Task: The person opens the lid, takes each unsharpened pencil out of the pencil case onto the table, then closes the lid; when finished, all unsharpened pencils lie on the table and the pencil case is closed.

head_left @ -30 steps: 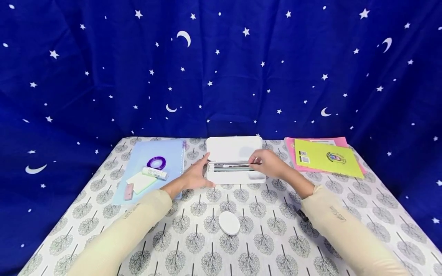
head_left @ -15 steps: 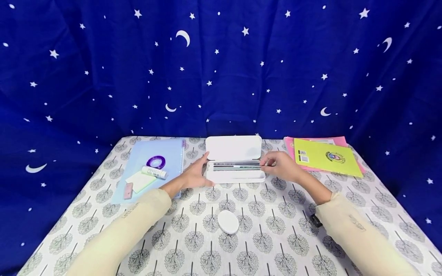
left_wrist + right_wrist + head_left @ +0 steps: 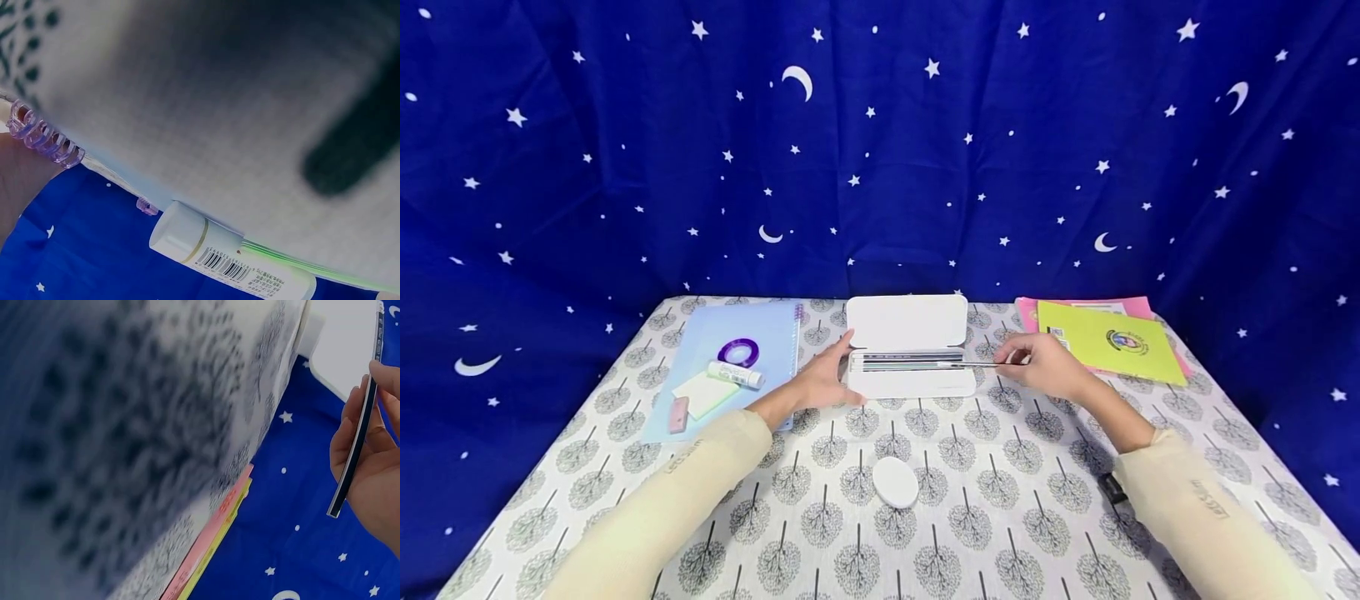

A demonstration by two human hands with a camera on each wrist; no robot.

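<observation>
An open white pencil case (image 3: 912, 385) stands at the middle back of the table, its lid (image 3: 907, 322) raised behind it. Several slim pencils (image 3: 895, 361) lie lengthwise inside. At the case's left end rests my left hand (image 3: 822, 381), thumb and fingers spread along that side. My right hand (image 3: 1043, 363), just beyond the right end, pinches a pencil (image 3: 977, 364) whose far part still lies over the case. In the right wrist view this dark pencil (image 3: 357, 450) with a pale stripe runs between thumb and fingers of the right hand (image 3: 381, 469).
On the left lies a blue spiral notebook (image 3: 760, 329) bearing a purple tape roll (image 3: 739, 353), a glue stick (image 3: 736, 375), a pale notepad (image 3: 706, 395) and a pink eraser (image 3: 678, 415). A white oval object (image 3: 896, 482) sits in front. Yellow (image 3: 1108, 342) and pink booklets (image 3: 1138, 308) lie right.
My right hand has moved rightward from over the case to past its right end, drawing the pencil along with it. The left hand has stayed at the case's left end.
</observation>
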